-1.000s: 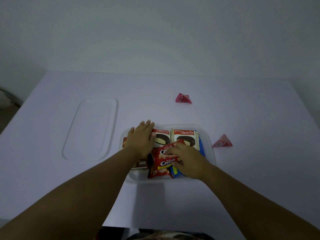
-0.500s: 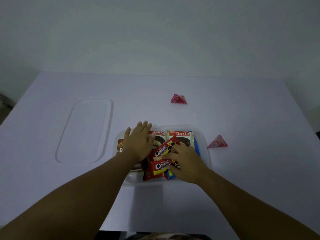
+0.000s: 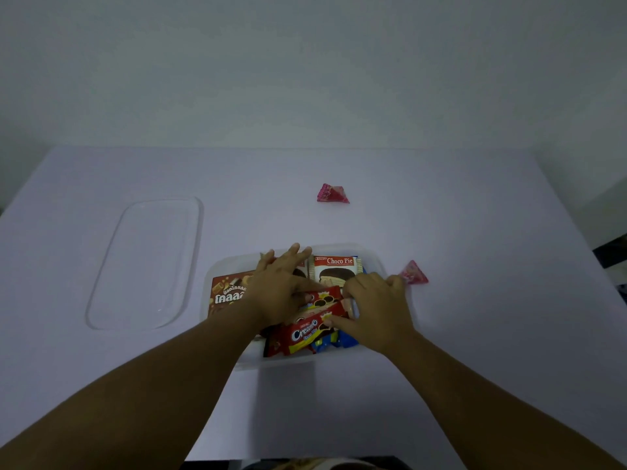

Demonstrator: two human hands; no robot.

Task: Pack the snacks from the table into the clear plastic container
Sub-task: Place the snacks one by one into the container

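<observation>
The clear plastic container (image 3: 377, 263) sits on the table in front of me, holding several snack packs. A Choco Pie pack (image 3: 336, 269) lies at its far side and a brown pack (image 3: 226, 294) at its left. Two red Creamo packs lie in the middle, one (image 3: 323, 299) above the other (image 3: 303, 335), with blue packs (image 3: 346, 341) beneath. My left hand (image 3: 280, 290) rests flat on the packs, fingers spread. My right hand (image 3: 378, 310) pinches the right end of the upper Creamo pack. Two pink triangular snacks lie on the table, one (image 3: 332, 194) farther back, one (image 3: 414, 273) just right of the container.
The container's clear lid (image 3: 146, 262) lies flat on the table to the left. The white table (image 3: 475, 334) runs to a plain wall at the back, and its right edge is near dark objects.
My right hand has turned the upper Creamo pack from tilted to lying across the container. My left hand shifted right, which uncovered the brown pack.
</observation>
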